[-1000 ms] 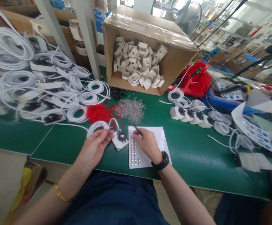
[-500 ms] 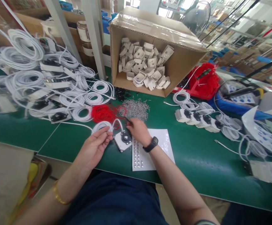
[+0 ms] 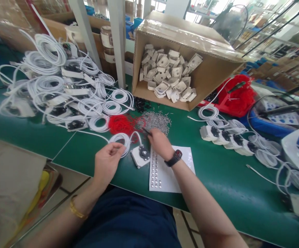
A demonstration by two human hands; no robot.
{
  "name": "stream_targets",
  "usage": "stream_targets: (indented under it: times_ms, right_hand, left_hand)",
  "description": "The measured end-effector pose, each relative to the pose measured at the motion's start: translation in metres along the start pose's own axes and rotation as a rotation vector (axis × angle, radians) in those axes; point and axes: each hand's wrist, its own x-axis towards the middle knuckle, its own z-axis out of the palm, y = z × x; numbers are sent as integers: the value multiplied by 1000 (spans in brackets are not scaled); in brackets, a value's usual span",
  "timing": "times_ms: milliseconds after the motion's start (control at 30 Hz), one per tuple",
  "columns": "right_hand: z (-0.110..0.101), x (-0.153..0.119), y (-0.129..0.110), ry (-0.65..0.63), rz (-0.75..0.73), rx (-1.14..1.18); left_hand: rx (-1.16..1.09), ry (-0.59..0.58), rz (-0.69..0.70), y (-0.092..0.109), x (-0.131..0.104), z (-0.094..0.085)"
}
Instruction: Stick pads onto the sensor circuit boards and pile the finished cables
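My left hand (image 3: 108, 161) is closed in a pinch at the near left edge of a coil of white cable (image 3: 126, 138); what its fingertips hold is hidden. From the coil the cable loops over to a white housing (image 3: 138, 157) with a black round part (image 3: 144, 153) on top, lying flat on the bench. Just right of that housing, my right hand (image 3: 161, 143) is closed round a dark slim tool (image 3: 146, 131), whose tip points up and left toward the loose screws (image 3: 157, 120). Beneath my right wrist lies a white sheet (image 3: 173, 184) with rows of small shiny round pieces (image 3: 154, 174).
Red strands (image 3: 119, 124) lie beside the screws. A cardboard box (image 3: 211, 82) of white housings stands behind. Coiled cables (image 3: 48, 84) with housings pile up on the left; several finished-looking housings (image 3: 223, 137) line up on the right, near a red tray (image 3: 238, 108) and blue bin (image 3: 265, 125).
The view has shifted, so the bench appears farther right. My left fingers have curled in from a looser hold across the coil. My right hand still grips the dark tool near the screws.
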Motion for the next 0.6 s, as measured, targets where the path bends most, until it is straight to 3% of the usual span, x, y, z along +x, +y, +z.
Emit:
stream_targets:
  times_ms: [167, 367, 500, 600]
  right_hand:
    - [-1, 2, 3, -2, 3, 29]
    - [6, 5, -9, -37, -7, 34]
    - [-1, 2, -9, -3, 3, 89]
    - [-6, -10, -4, 73, -1, 288]
  left_hand:
    - [460, -87, 337, -4, 0, 9]
    - [584, -154, 430, -14, -4, 11]
    - [629, -135, 496, -16, -7, 9]
    - [675, -124, 541, -16, -8, 10]
